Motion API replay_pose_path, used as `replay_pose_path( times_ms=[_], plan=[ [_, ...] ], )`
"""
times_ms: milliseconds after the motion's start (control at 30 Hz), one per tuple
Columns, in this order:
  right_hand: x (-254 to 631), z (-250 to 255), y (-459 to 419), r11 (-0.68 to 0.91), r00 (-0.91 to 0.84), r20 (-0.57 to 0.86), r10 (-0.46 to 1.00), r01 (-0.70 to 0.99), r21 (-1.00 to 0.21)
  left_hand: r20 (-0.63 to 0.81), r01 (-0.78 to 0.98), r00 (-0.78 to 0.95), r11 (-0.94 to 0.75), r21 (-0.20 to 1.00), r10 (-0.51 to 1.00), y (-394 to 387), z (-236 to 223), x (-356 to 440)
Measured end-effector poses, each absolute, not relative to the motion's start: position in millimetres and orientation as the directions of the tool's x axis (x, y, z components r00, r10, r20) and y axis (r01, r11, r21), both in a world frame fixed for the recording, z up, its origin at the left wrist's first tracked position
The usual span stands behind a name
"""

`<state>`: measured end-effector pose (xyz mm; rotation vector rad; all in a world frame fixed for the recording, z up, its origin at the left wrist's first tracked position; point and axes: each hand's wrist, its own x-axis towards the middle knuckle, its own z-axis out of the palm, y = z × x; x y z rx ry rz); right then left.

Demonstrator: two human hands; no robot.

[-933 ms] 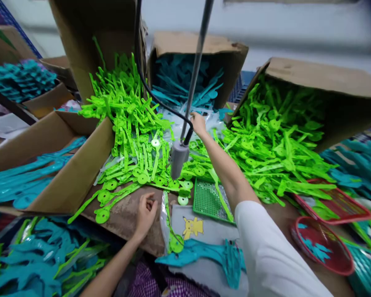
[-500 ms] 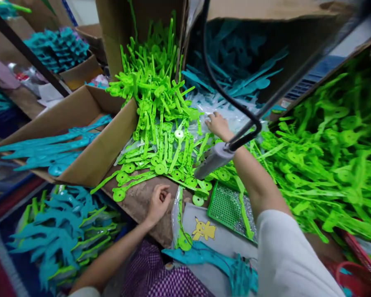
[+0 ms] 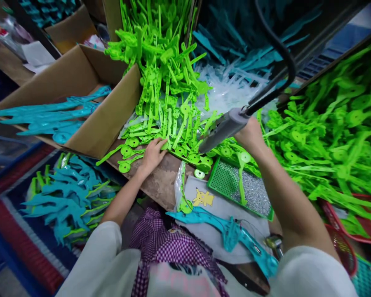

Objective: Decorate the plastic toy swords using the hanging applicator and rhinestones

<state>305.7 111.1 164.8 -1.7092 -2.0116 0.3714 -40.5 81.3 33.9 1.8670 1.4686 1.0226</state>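
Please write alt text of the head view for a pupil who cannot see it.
A person's left hand is at the edge of a heap of bright green parts; the right hand is partly hidden behind a grey tool. Below, a teal part lies across a grey mat.

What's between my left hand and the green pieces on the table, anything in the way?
Nothing visible: your left hand is at the near edge of the green pieces, its fingertips seemingly touching a round end. The hanging grey tool is off to its right.
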Motion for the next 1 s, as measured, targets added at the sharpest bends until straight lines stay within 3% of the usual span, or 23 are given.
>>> replay_pose_path(
  times_ms=[100,233,367,467,633,700,767,867,933,1000],
  plan=[
    [295,180,35,0.159,-0.034,0.257,0.966,0.861,-0.483,0.16,0.246,-0.015,-0.152,0.957,0.987,69,31,-55],
    [266,175,-58,0.093,0.076,0.199,0.977,0.69,-0.718,-0.064,-0.21,0.03,0.068,0.975,0.998,36,33,-64],
    [223,148,-97,-0.028,0.202,0.051,0.978,0.373,-0.927,-0.11,-0.312,0.114,0.141,0.94,0.987,13,38,-55],
    [191,141,-93,-0.014,0.21,0.042,0.977,0.256,-0.967,-0.093,-0.335,0.131,0.132,0.933,0.987,2,38,-46],
    [156,169,-64,0.064,0.076,0.081,0.994,0.206,-0.976,-0.037,-0.259,0.0,0.036,0.965,0.999,-25,26,-33],
    [154,172,-58,0.099,0.07,0.117,0.991,0.223,-0.97,0.054,-0.096,-0.176,-0.071,0.993,0.983,-43,20,-32],
    [159,162,-59,0.096,0.047,0.111,0.993,0.259,-0.961,0.2,0.186,-0.261,-0.154,0.97,0.944,-63,15,-39],
    [165,132,-77,0.035,0.034,0.047,0.998,0.304,-0.952,0.317,0.487,-0.089,-0.237,0.841,0.944,-90,9,-56],
    [158,112,-93,0.049,-0.033,0.04,0.999,0.359,-0.932,0.286,0.543,0.06,-0.271,0.795,0.956,-102,8,-66],
    [144,97,-107,0.15,-0.213,0.06,0.975,0.438,-0.887,0.241,0.55,0.18,-0.301,0.779,0.954,-106,7,-72]
  ],
)
